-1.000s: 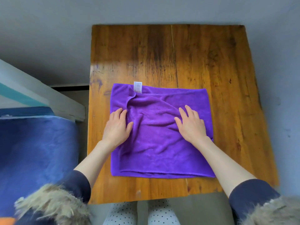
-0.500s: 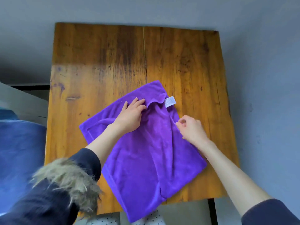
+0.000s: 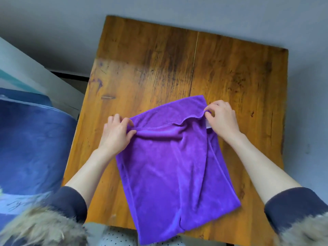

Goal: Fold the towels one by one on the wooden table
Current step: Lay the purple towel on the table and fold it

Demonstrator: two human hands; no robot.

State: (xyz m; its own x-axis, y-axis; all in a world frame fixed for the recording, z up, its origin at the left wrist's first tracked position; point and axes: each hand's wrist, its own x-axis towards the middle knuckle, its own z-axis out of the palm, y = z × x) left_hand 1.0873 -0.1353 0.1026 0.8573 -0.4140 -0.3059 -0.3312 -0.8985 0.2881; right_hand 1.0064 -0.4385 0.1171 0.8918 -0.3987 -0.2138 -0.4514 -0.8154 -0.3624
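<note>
A purple towel [image 3: 170,167] lies lengthwise on the wooden table [image 3: 159,68], its near end hanging over the front edge. My left hand [image 3: 117,134] pinches the towel's far left corner. My right hand [image 3: 221,118] pinches the far right corner, with a bit of the white label showing under its palm. The far edge between my hands is lifted a little and sags in a wrinkle. A second layer of the towel lies under the top one at the far end.
Bare wood stretches beyond the towel towards the grey wall [image 3: 159,8]. A blue blanket [image 3: 30,142] lies on something left of the table, with a white panel [image 3: 26,71] behind it.
The towel was turned from lying crosswise to lengthwise. Both hands moved from resting flat on it to pinching its far corners. The label now sits at the right.
</note>
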